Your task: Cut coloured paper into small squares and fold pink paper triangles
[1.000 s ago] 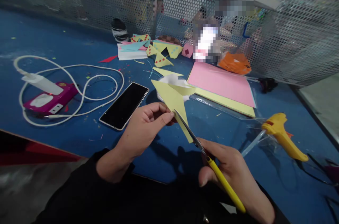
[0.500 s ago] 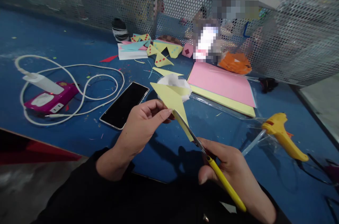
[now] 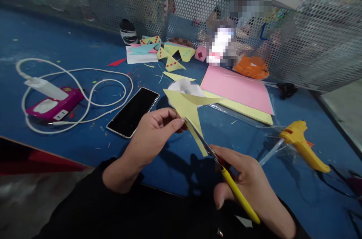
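Between thumb and fingers, my left hand (image 3: 154,133) pinches a folded piece of yellow paper (image 3: 187,107) above the table. A pair of scissors (image 3: 236,190) with yellow handles is gripped in my right hand (image 3: 246,175). Its blades lie along the lower edge of the paper, their tips close to my left thumb. A narrow yellow strip hangs on the near side of the blades. Behind the paper lies a crumpled white paper or tissue (image 3: 183,85), partly covered by it. My left fingertips are partly hidden by the thumb and the paper.
Left of my left hand lies a phone (image 3: 134,112); beyond it are a white cable (image 3: 90,97) and a purple power strip (image 3: 53,107). Pink and yellow sheets (image 3: 236,90) lie at right, near a yellow glue gun (image 3: 305,146). Folded paper pieces (image 3: 174,63) sit at the back.
The yellow paper has opened out, with a flap now reaching to the right. The cut strip hangs slightly lower and farther from the rest. My right thumb has shifted slightly downward.
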The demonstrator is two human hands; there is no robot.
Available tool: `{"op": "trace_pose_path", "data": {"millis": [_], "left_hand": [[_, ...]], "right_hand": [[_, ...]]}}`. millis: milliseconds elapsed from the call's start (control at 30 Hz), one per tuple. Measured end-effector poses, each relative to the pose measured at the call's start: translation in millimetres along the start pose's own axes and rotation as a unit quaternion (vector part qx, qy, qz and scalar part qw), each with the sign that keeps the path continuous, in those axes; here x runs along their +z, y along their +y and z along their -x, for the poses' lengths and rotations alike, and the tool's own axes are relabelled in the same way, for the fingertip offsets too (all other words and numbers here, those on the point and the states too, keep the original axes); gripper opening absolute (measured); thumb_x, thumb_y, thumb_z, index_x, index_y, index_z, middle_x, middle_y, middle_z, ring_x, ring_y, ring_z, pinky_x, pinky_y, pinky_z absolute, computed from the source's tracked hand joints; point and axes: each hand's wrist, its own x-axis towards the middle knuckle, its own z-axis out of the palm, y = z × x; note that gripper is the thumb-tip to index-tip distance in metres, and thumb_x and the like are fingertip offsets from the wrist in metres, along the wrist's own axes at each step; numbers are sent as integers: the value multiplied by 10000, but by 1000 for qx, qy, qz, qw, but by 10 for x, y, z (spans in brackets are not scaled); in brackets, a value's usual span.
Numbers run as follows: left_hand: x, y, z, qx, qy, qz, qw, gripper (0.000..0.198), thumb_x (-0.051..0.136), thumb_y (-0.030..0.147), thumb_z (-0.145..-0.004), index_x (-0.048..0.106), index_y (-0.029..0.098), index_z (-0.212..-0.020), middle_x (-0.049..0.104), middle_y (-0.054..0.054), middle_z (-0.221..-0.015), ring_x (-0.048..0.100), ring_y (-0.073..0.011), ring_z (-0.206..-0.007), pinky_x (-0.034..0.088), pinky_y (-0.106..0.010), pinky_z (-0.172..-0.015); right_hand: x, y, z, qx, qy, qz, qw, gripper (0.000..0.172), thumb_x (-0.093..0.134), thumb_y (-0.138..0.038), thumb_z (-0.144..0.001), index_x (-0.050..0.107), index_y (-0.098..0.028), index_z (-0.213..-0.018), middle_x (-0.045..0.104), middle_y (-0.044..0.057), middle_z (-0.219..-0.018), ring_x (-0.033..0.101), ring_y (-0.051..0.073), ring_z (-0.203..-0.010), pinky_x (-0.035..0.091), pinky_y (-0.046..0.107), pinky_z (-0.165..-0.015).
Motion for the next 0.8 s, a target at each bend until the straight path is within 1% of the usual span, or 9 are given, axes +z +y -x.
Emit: {"op": "trace_pose_path", "data": {"millis": [167,267,367,467,633,800], "left_hand": [[3,10,5,6,-5,-9,1000,91,707,233,-823,714,178,-752,695,10,-723,639,-118,-687,534,-241,-708],[1,13,9,4,-7,-16,1000,94,703,235,-824,714,181,-747,694,7,-721,640,-124,-688,536,-251,-710],[-1,10,11,5,-12,-13,1000,88,701,232,-826,716,185,-753,697,6,-724,641,-124,-686,535,-250,-710],[0,5,8,11,-12,-15,1000,97,709,250,-824,715,184,-752,698,0,-724,644,-133,-690,534,-260,-713],[2,-1,1,15,-13,-10,1000,115,716,257,-823,708,183,-736,693,4,-714,640,-131,-684,530,-258,-711],[-3,-7,11,7,-13,4,1000,109,735,257,-820,714,180,-745,700,7,-728,641,-121,-690,525,-240,-709]], "right_hand": [[12,1,-5,-16,13,10,1000,660,752,-682,-714,702,-190,-1152,674,3,-706,626,177,-560,505,269,-487],[22,8,-3,-29,22,24,999,677,737,-692,-724,704,-164,-1147,722,37,-759,667,200,-601,529,283,-515],[34,14,-5,-41,29,37,998,628,687,-690,-781,715,-167,-1126,758,62,-810,701,217,-644,547,292,-549],[39,8,-9,-43,26,39,998,582,639,-686,-829,720,-183,-1111,761,56,-797,704,211,-642,542,281,-549],[37,-6,-18,-48,16,32,998,603,604,-690,-853,719,-152,-1100,747,48,-767,694,195,-622,542,277,-551],[43,2,-17,-52,19,44,997,566,599,-656,-879,724,-148,-1096,727,30,-721,678,183,-587,526,268,-533]]}}
